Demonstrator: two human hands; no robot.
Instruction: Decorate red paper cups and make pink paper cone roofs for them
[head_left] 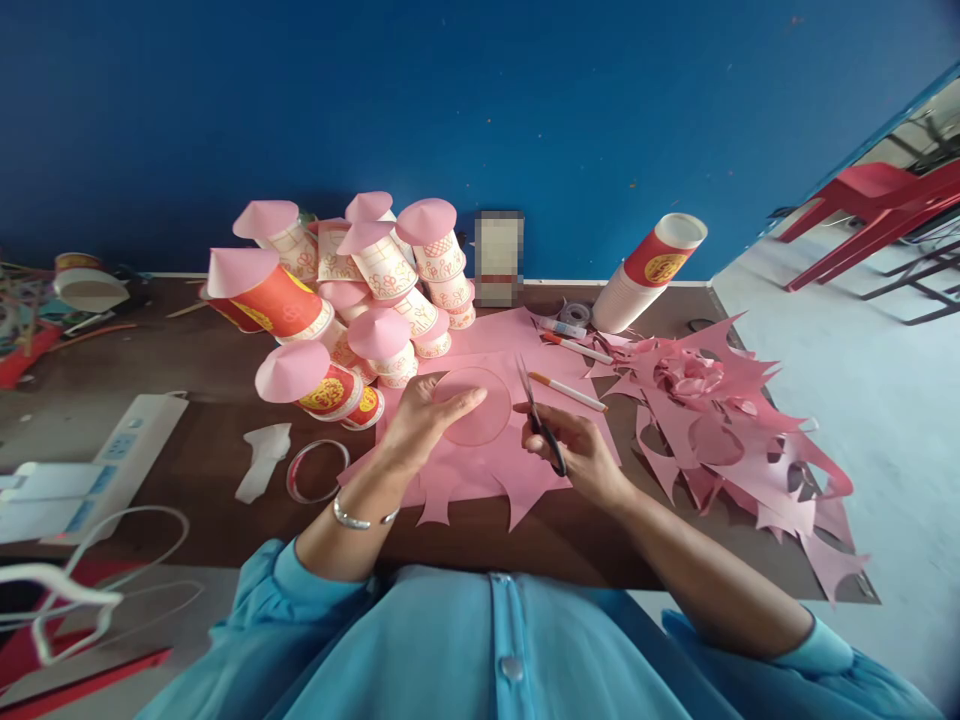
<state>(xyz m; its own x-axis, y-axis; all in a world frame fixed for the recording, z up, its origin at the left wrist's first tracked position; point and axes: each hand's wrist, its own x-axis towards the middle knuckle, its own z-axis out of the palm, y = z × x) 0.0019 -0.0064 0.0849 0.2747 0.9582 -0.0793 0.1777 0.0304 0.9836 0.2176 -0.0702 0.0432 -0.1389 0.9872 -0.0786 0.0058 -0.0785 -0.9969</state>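
My left hand (427,425) is closed on a sheet of pink paper (469,405), its thumb lying over the sheet and its other fingers hidden underneath. A large circle is outlined on this sheet. In my right hand (577,450) is a pair of scissors (534,405) with dark handles, the blades pointing up and away from me, just right of the circle. More pink paper (487,330) lies beneath and behind. An orange-and-white marker (568,391) rests on it beyond the scissors, with a second marker (577,347) farther back.
Paper-cup towers with pink cone tops (379,333) crowd the back left. A cup stack (649,272) leans at the back right, near a tape roll (576,314). Pink scraps (720,440) cover the right side. A clear ring (318,471) and power strip (124,460) lie left.
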